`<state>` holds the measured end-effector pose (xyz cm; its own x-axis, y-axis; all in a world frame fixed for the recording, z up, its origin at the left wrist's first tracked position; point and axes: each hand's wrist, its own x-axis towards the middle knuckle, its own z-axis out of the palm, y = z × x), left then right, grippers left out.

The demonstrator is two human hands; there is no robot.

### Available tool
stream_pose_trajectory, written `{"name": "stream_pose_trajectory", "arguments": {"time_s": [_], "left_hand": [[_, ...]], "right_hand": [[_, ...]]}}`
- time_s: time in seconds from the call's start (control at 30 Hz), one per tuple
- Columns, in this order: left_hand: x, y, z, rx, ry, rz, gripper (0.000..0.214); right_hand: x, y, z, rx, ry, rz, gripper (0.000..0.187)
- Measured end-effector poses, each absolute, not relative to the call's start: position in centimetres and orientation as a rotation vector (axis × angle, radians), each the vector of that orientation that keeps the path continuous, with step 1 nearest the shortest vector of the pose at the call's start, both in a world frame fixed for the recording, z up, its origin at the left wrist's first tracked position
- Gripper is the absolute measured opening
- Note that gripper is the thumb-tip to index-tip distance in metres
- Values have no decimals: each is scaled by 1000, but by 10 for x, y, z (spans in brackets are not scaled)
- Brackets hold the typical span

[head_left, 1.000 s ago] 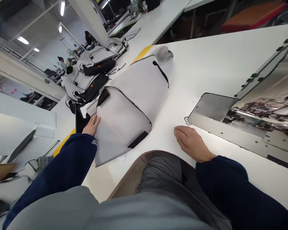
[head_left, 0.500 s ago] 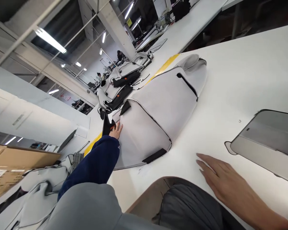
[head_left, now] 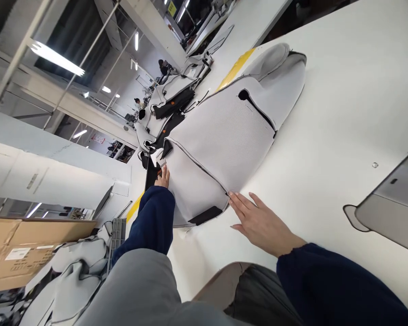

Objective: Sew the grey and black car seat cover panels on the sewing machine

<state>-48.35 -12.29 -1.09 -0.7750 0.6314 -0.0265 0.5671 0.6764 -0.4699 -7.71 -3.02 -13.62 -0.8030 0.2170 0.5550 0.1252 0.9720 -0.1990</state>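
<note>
Head view: grey cover (head_left: 224,131) on white table (head_left: 329,117), dark seam (head_left: 201,166) across, black strip (head_left: 206,216) near, far end folded. Right hand (head_left: 263,224) spread, touching seam end. Left hand (head_left: 162,177) at left edge, pinch unclear. Cardboard box (head_left: 37,246): contents hidden.

The view's edges crop a cardboard box (head_left: 23,240) and grey plate (head_left: 394,215).
</note>
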Motion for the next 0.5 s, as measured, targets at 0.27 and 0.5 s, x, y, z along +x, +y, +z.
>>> {"name": "stream_pose_trajectory", "arguments": {"time_s": [0.27, 0.5], "left_hand": [[-419, -103, 64, -1135, -2710, 71, 29], [-317, -59, 69, -1618, -2764, -1009, 52]], "right_hand": [[-92, -13, -84, -427, -2668, 426, 41], [-127, -7, -76, -315, -2816, 302, 20]]}}
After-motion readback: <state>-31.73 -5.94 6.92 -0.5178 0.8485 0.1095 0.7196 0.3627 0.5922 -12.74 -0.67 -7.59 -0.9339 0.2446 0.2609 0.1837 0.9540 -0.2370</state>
